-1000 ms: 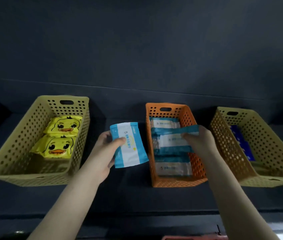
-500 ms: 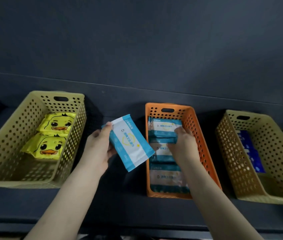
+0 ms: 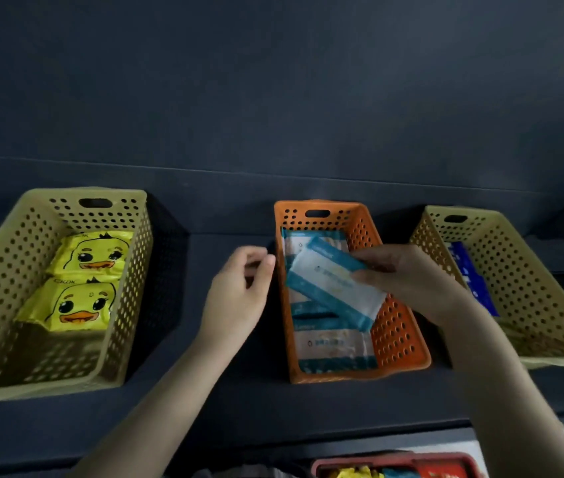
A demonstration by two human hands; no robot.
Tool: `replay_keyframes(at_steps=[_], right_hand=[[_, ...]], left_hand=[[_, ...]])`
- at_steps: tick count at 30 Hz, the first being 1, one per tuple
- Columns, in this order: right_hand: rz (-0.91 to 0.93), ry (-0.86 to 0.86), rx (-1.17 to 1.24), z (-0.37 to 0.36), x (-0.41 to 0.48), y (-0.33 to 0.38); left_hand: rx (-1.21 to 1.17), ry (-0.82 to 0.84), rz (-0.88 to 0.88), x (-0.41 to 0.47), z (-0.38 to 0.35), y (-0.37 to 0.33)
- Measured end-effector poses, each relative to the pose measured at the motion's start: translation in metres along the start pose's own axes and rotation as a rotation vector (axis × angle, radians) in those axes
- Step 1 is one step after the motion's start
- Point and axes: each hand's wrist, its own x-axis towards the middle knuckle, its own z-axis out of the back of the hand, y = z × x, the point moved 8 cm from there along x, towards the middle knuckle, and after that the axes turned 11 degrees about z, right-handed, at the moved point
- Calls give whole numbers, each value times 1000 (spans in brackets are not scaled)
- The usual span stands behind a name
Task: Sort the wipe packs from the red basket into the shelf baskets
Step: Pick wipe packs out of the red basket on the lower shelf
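At frame centre the right hand [image 3: 408, 281] pinched a blue pack [image 3: 334, 293] tilted over the orange basket [image 3: 397, 336], matching packs below; the left hand [image 3: 242, 291] hung empty, loosely curled.

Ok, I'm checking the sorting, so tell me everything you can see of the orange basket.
The orange basket is a narrow rectangular bin, plastic by its look, with perforated walls and a slot handle in its far end. It sits upright on the dark shelf, between two yellow baskets and apart from both. Blue-and-white wipe packs lie flat inside. The right hand holds one more such pack tilted over it; the empty left hand hovers beside its left wall.
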Motion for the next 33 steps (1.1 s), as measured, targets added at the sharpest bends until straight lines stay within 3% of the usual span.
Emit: replay_keyframes(at_steps=[2, 4, 7, 12, 20, 25, 29, 33], right_hand=[[-35, 85, -225, 9, -7, -11], [-21, 217, -405, 0, -11, -15], [25, 350, -467, -29, -12, -17], [25, 415, -598, -65, -11, -41], [128, 239, -502, -60, -12, -53], [153, 107, -473, -49, -19, -40], [153, -126, -502, -34, -59, -20], [203, -361, -518, -41, -141, 2]], left_hand=[[43, 53, 8, 6, -9, 7], [58, 207, 64, 9, -28, 9], [60, 403, 48, 6, -58, 2], [-5, 418, 107, 3, -63, 6], [-39, 374, 136, 1, -62, 13], [330, 379, 124, -14, -48, 5], [449, 356, -18, -47, -21, 1], [393, 344, -114, -106, 7, 13]])
